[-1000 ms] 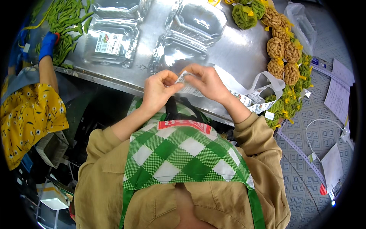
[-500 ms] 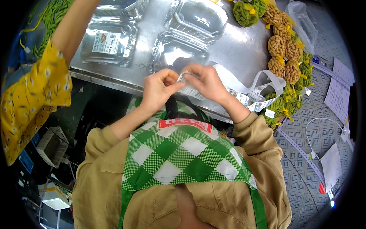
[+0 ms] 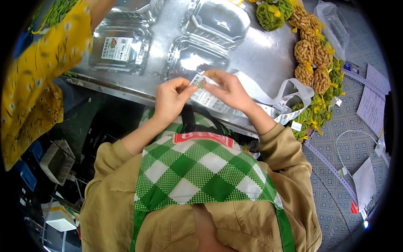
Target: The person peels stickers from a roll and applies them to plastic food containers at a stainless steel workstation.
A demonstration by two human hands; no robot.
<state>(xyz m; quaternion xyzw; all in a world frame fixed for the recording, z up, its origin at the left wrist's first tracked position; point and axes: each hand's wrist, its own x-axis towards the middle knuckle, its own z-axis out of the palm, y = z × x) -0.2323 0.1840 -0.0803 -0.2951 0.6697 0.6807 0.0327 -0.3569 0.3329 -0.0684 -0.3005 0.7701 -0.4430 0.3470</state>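
Observation:
Just over the front edge of the metal table, my right hand [image 3: 231, 90] grips the end of a strip of printed sticker labels [image 3: 208, 100], thumb on top. My left hand [image 3: 170, 100] is closed in a pinch at the left edge of the end label. From my right hand the strip runs rightward and loops along the table. Beyond my hands lies an open clear plastic clamshell box [image 3: 178, 54]. To its left, another clear clamshell box [image 3: 140, 54] bears a white sticker label [image 3: 116, 48].
Netted bundles of peanuts [image 3: 304, 51] and green pods [image 3: 270, 17] line the table's right side. At left, a co-worker's yellow flowered sleeve [image 3: 54, 63] reaches over the table [image 3: 155, 80] near loose green pods [image 3: 61, 11]. A grey basket [image 3: 58, 161] stands below.
The end label now lies flatter and shows more of its printed face between my hands. The co-worker's arm has moved farther over the table, and the sleeve covers more of the loose pods.

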